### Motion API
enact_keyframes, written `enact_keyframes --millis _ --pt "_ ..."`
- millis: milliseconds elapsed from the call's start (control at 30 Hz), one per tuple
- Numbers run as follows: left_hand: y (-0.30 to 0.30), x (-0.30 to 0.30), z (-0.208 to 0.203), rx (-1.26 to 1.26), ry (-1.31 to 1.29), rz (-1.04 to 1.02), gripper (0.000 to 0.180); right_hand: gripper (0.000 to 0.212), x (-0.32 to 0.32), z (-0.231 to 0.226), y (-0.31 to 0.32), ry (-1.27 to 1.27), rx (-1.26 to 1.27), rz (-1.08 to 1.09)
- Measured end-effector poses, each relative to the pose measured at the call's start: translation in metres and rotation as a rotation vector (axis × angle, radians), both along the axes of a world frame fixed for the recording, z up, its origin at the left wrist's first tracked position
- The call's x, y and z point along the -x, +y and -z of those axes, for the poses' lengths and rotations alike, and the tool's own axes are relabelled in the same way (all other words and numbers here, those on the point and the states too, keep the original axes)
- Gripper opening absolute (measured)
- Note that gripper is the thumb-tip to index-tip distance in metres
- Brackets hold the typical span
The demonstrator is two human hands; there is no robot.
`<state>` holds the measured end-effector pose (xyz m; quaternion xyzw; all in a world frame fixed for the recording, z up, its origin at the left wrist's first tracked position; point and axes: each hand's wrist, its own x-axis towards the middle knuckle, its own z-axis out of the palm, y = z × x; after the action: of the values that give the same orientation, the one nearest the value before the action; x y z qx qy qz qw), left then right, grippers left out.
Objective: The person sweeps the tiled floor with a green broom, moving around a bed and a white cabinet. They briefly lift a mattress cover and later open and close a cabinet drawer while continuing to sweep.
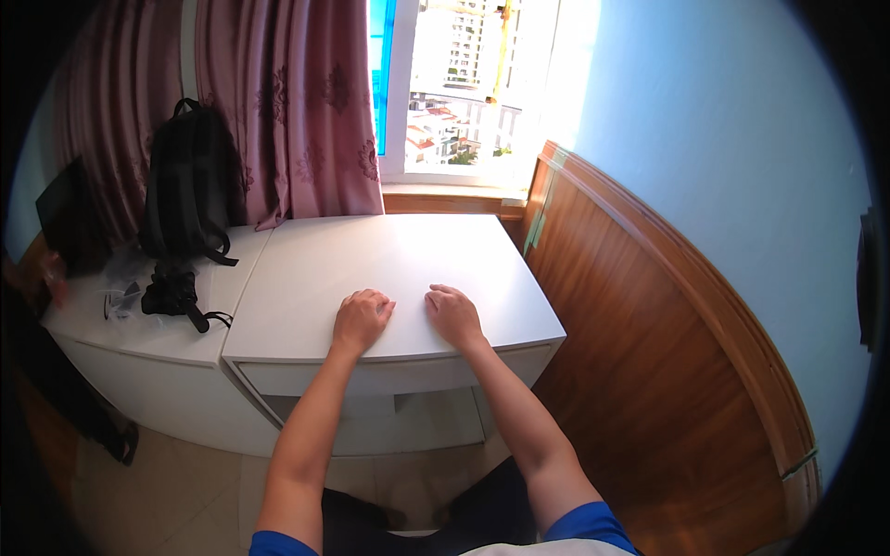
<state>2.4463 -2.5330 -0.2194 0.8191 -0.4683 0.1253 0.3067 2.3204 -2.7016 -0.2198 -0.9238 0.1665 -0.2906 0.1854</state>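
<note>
Both of my hands rest on a white desk (408,250), a short gap of bare desktop between them. My left hand (362,320) lies near the front edge with its fingers curled into a loose fist, the thumb side facing right. Opposite it, my right hand (452,315) is curled in much the same way, its thumb side facing left. I see no object in either hand. Below the desktop are a drawer front (389,375) and an open space with a shelf.
A white cabinet (199,345) adjoins the desk on the left, bearing a black backpack (185,185), a black strapped item (171,292) and clear plastic. Curtains (315,111) and a window (464,93) stand behind. Wood panelling (649,343) borders the right. Part of another person (69,389) shows far left.
</note>
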Motion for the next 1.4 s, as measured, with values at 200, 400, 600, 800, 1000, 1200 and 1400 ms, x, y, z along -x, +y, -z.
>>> enact_keyframes --millis 200,400,600,800,1000,1200,1400 --pt "0.001 0.002 0.007 0.202 -0.269 -0.027 0.027 0.032 0.000 0.002 -0.002 -0.035 0.092 -0.004" --pt "0.010 -0.008 0.014 0.010 -0.138 -0.021 0.042 0.030 -0.005 -0.008 0.011 0.046 0.040 -0.062" --pt "0.001 0.000 0.016 -0.004 -0.111 -0.051 0.043 0.045 -0.001 0.005 -0.001 -0.179 0.266 0.038" --pt "0.003 -0.001 0.021 0.248 -0.307 -0.193 0.038 0.046 -0.003 0.002 0.011 -0.138 0.412 0.085" --pt "0.000 -0.005 0.006 -0.233 0.098 0.044 0.051 0.039 -0.001 0.000 -0.002 0.119 0.087 0.022" --pt "0.003 0.003 0.016 0.164 -0.327 -0.187 0.050 0.038 -0.004 0.005 0.006 -0.267 0.532 0.199" --pt "0.002 0.001 0.019 0.084 -0.232 -0.152 0.057 0.046 -0.002 -0.004 0.007 0.171 0.098 0.061"
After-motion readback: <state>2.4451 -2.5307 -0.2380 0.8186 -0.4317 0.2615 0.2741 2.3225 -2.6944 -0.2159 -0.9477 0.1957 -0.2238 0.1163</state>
